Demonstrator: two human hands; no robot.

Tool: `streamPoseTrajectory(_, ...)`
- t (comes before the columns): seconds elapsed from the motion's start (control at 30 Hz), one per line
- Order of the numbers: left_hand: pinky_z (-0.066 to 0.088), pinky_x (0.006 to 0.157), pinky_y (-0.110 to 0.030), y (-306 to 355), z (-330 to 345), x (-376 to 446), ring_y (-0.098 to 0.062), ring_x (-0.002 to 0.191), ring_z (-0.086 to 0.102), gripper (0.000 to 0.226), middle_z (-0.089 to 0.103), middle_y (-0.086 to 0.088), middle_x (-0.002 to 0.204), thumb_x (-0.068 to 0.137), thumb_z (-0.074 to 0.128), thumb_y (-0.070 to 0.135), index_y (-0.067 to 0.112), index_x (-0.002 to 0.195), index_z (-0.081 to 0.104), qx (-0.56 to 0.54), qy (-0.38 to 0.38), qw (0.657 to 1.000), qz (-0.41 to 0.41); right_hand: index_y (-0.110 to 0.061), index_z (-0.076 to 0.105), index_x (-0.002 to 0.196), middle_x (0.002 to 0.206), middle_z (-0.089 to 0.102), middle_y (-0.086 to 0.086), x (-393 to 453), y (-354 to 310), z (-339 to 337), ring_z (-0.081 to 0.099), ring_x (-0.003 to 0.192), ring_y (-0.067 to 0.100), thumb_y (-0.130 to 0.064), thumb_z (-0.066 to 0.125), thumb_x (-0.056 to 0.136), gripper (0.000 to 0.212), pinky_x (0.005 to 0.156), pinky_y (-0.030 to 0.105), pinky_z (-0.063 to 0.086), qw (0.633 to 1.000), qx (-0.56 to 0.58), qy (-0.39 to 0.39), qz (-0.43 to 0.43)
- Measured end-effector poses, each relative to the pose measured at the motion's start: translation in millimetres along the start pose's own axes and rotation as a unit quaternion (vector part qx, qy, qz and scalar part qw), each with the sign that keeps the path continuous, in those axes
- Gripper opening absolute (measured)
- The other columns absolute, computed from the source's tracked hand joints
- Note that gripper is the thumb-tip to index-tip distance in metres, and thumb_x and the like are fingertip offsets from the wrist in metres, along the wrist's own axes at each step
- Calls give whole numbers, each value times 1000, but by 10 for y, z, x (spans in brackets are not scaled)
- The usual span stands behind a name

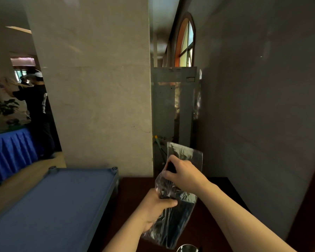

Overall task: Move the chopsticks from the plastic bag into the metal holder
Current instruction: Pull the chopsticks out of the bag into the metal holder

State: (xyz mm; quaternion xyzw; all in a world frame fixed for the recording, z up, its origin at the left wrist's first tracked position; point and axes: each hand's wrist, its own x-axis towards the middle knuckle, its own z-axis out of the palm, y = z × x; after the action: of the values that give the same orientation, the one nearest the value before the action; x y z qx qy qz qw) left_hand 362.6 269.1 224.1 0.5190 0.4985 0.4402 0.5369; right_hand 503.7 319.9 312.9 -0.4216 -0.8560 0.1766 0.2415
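A clear plastic bag [173, 220] full of dark chopsticks [182, 213] is held up over a dark table. My left hand [156, 208] grips the bag around its middle. Higher up, my right hand [182, 171] is closed on the bag's upper part, pinching dark chopstick ends through or at the opening; the bag's top flap [185, 151] sticks up behind the fingers. The shiny rim of the metal holder [187, 248] peeks in at the bottom edge, just below the bag.
A blue-grey plastic shelf top [49, 206] stands to the left of the dark wooden table [216, 224]. A beige pillar [98, 88] rises ahead, a grey wall at right. A person stands far left beside a blue-skirted table [9, 150].
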Motion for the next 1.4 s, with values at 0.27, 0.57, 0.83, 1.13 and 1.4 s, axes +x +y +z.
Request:
streamPoseTrajectory(0.27,49,93,-25,78,-3,-52,-5,108,69,34,78,4,110,83,76,6,31,106,76,17,-1,999,36,-19,58,91,82,67,-1,-12,-143,-4,67,74,19,-26,71,90,15,64,38,57,997,57,36,-27)
streamPoseTrajectory(0.57,51,91,-25,-12,-149,-140,-11,108,71,38,78,0,112,80,79,2,15,115,72,51,-16,998,29,-16,62,82,72,67,-1,-11,-140,-48,64,67,11,-21,73,86,13,56,29,53,984,92,152,0)
streamPoseTrajectory(0.83,54,80,-16,-309,-170,-196,-11,104,73,32,79,0,107,81,77,-1,17,107,76,56,-14,998,3,-16,59,81,68,63,-2,-63,-85,-170,60,56,1,-19,72,86,14,43,17,43,979,94,182,3)
streamPoseTrajectory(1.13,55,93,-28,-674,-192,-224,-17,101,75,28,80,-5,100,80,75,-5,16,99,79,71,-9,997,-26,-19,57,77,59,56,0,-155,99,-347,46,43,3,-19,72,86,17,37,14,33,968,101,231,13)
streamPoseTrajectory(1.4,53,89,-23,-876,-278,-225,-16,102,74,27,80,-5,101,82,75,-1,15,104,78,65,-8,996,-63,-19,59,79,62,57,-5,-279,212,-473,51,48,2,-22,73,86,16,40,16,38,950,108,293,9)
